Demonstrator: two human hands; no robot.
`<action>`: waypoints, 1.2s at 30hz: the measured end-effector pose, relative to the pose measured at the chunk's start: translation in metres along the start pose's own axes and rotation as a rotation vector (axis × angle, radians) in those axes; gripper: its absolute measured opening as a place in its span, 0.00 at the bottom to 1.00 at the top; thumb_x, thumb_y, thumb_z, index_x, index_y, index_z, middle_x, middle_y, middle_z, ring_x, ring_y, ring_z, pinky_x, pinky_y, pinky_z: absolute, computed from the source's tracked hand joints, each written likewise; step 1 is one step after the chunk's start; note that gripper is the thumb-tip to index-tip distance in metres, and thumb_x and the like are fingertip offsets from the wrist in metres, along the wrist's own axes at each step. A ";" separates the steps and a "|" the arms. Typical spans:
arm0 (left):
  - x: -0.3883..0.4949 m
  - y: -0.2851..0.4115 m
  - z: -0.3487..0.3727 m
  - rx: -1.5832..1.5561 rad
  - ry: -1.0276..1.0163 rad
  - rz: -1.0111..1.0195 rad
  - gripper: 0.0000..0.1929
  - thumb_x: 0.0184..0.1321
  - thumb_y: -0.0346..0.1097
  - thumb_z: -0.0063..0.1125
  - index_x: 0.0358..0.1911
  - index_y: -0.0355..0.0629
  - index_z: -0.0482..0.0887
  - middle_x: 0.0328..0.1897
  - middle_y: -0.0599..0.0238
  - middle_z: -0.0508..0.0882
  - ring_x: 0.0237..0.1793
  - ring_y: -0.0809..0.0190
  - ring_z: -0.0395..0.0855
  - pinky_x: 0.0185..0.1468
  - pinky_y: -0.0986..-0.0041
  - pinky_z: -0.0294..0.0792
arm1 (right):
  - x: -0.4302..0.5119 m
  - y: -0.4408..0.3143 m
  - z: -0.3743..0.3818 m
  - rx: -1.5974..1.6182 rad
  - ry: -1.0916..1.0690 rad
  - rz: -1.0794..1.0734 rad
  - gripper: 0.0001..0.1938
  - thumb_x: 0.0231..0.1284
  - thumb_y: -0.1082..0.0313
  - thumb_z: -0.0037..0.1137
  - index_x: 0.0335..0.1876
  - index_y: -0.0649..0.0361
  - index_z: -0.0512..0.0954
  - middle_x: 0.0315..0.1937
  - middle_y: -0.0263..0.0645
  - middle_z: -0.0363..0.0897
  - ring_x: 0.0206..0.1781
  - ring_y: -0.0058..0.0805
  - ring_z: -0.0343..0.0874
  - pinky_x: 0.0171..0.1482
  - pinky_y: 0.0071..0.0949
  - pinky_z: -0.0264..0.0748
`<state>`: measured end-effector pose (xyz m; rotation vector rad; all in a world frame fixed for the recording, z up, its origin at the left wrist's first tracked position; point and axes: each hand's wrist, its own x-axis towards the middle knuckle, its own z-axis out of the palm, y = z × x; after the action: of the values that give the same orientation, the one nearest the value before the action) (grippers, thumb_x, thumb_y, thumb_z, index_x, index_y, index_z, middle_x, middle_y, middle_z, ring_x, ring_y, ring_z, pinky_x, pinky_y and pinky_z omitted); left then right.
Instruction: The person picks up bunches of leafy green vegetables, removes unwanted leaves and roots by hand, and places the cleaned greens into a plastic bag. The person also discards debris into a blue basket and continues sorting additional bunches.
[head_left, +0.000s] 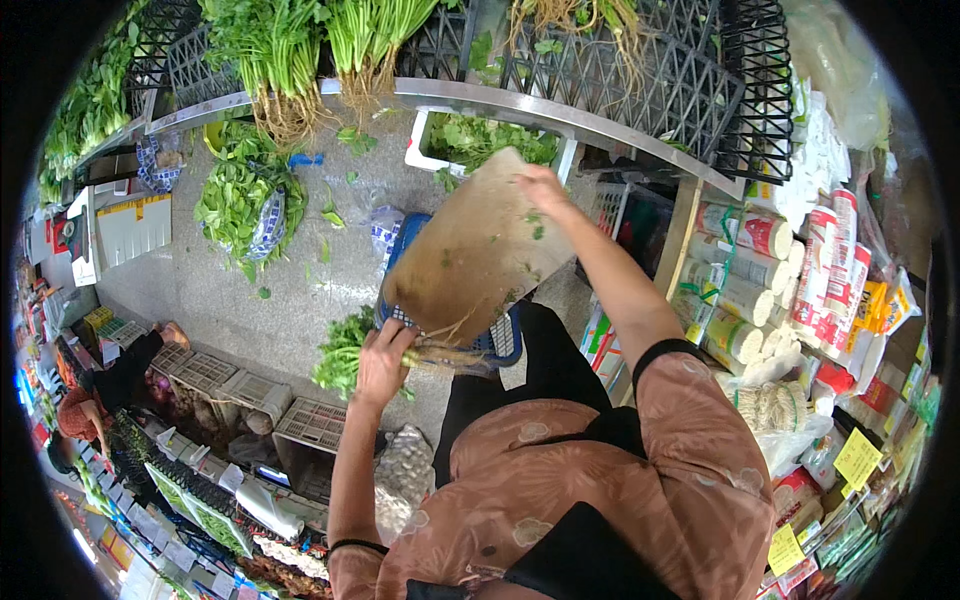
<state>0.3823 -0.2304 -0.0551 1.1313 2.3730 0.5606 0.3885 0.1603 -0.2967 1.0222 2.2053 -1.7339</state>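
Observation:
My left hand (384, 361) is closed around the rooted stems of a bunch of leafy greens (341, 352), whose leaves point left and whose pale roots trail right. Above and to the right, my right hand (544, 191) grips the upper corner of a brownish, wet-looking sheet (472, 247) with bits of leaf on it; the sheet is slightly blurred. It hangs tilted over a blue plastic basket (511, 334), hiding much of it. The sheet's lower end is close to the roots; whether they touch I cannot tell.
A white box of leaves (416, 154) stands on the floor beneath a metal-edged stand (450, 94) with black crates and rooted greens. Leafy greens in a bag (247, 210) lie to the left. Packaged goods (742, 277) fill shelves at right. Another person (82, 416) is at far left, near plastic crates.

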 end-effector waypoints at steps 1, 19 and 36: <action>0.010 -0.010 0.009 0.011 -0.042 0.008 0.23 0.36 0.19 0.62 0.43 0.43 0.82 0.44 0.60 0.78 0.40 0.48 0.80 0.44 0.59 0.73 | -0.002 0.015 -0.016 0.028 0.055 0.125 0.17 0.64 0.59 0.59 0.48 0.66 0.81 0.42 0.45 0.85 0.42 0.32 0.82 0.47 0.33 0.75; 0.198 0.005 -0.038 0.137 -0.055 -0.050 0.13 0.50 0.36 0.70 0.39 0.47 0.85 0.41 0.61 0.84 0.41 0.47 0.84 0.45 0.59 0.75 | -0.081 0.031 -0.137 0.621 0.547 0.505 0.13 0.61 0.77 0.41 0.46 0.68 0.78 0.27 0.49 0.80 0.17 0.32 0.76 0.17 0.32 0.70; 0.117 0.013 -0.048 0.090 0.079 -0.230 0.10 0.49 0.29 0.68 0.35 0.45 0.82 0.36 0.60 0.82 0.36 0.44 0.82 0.38 0.58 0.73 | -0.160 -0.023 -0.172 -0.065 0.291 0.381 0.22 0.55 0.74 0.44 0.56 0.60 0.80 0.29 0.49 0.84 0.17 0.32 0.80 0.24 0.30 0.79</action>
<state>0.2978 -0.1371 -0.0346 0.8699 2.5741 0.4295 0.5442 0.2476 -0.1418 1.6385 2.0236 -1.4112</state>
